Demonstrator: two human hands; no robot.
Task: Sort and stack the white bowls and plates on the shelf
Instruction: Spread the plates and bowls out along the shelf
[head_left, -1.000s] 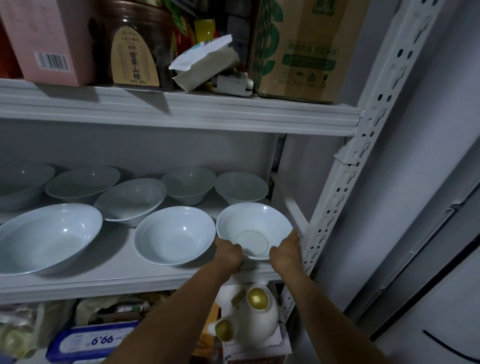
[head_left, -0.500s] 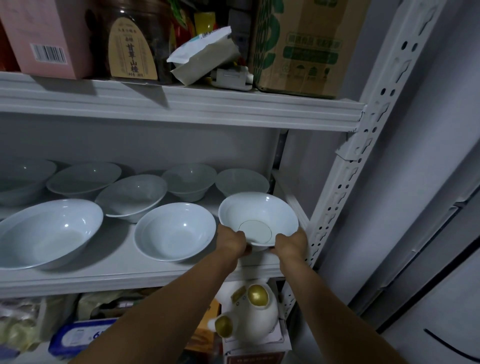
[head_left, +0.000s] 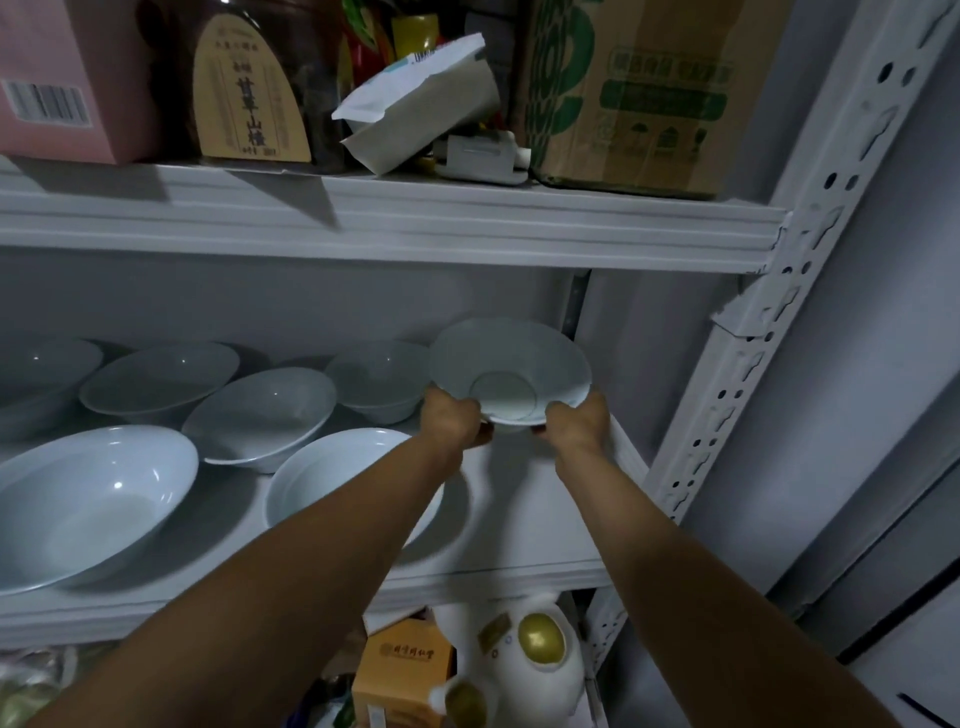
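Head view: white bowl (head_left: 511, 374) held up over the right rear corner of the middle shelf (head_left: 519, 519), tilted with its inside toward the camera, faint ring at the bottom. Left hand (head_left: 452, 423) gripping the near left rim, right hand (head_left: 576, 423) gripping the near right rim, fingers curled round the edge. Bowl just beyond the two hands and bridging the gap between them. Contact with anything beneath it: cannot tell.

Six more white bowls resting on the same shelf:
- rear bowl (head_left: 379, 376), just left of the held one
- middle bowl (head_left: 260, 418)
- second rear bowl (head_left: 158, 376)
- far-left rear bowl (head_left: 47, 369), cut by the frame's left edge
- front bowl (head_left: 332, 478), partly behind the left forearm
- large front bowl (head_left: 88, 499), near the front left edge

On the upper shelf (head_left: 415, 218), left to right:
- pink box (head_left: 67, 78) with a barcode
- brown jar (head_left: 254, 88), tan label reading 甘草山楂
- white packet (head_left: 415, 88), print too small to read
- cardboard carton (head_left: 649, 88) with green print, not legible

Below the middle shelf:
- orange box (head_left: 405, 670), printed line unreadable
- white figurine (head_left: 519, 670) with two gold balls
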